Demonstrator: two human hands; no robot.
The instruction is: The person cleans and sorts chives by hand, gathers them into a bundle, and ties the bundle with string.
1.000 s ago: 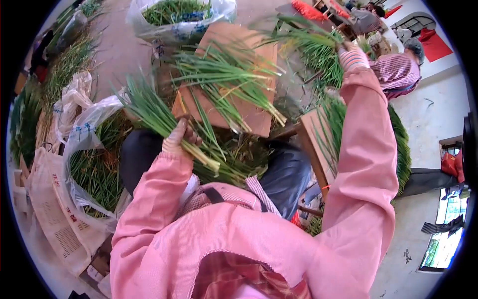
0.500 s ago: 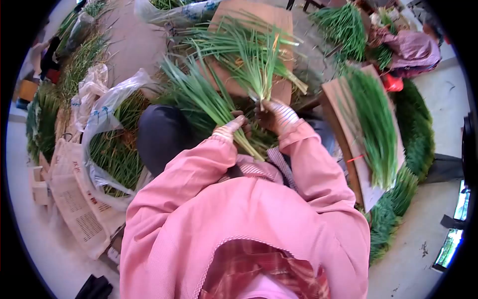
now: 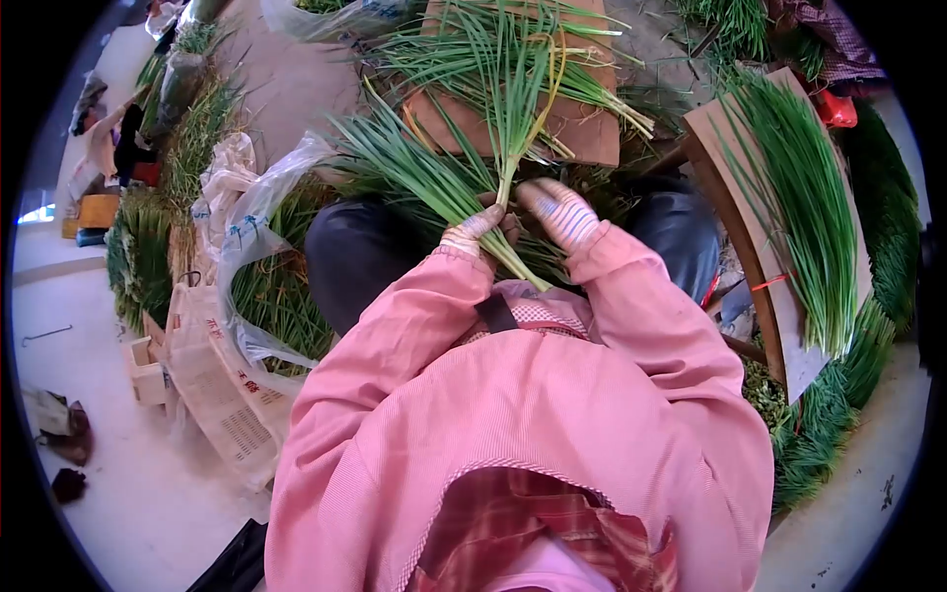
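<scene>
My left hand (image 3: 475, 233) is closed around a bunch of long green chives (image 3: 426, 187), their pale cut ends sticking out below it toward my lap. A smaller spray of chives (image 3: 508, 148) stands up from beside the left thumb, its pale stems meeting at that hand and one yellowed leaf drooping on its right. Just right of those stems is my right hand (image 3: 560, 211), with striped wrapping over its fingers. Its fingers look bent and smeared, and whatever may be in them is hidden.
Loose chives lie on a brown board (image 3: 582, 138) ahead. At right, a bundle tied with a red band (image 3: 769, 282) rests on a slanted board (image 3: 715, 148). More greens fill a clear plastic bag (image 3: 242, 286) at left, near a pale woven sack (image 3: 222, 385).
The small spray of chives has moved left from my right hand to my left hand's thumb. My right hand has come away from its stems. The whole view has shifted.
</scene>
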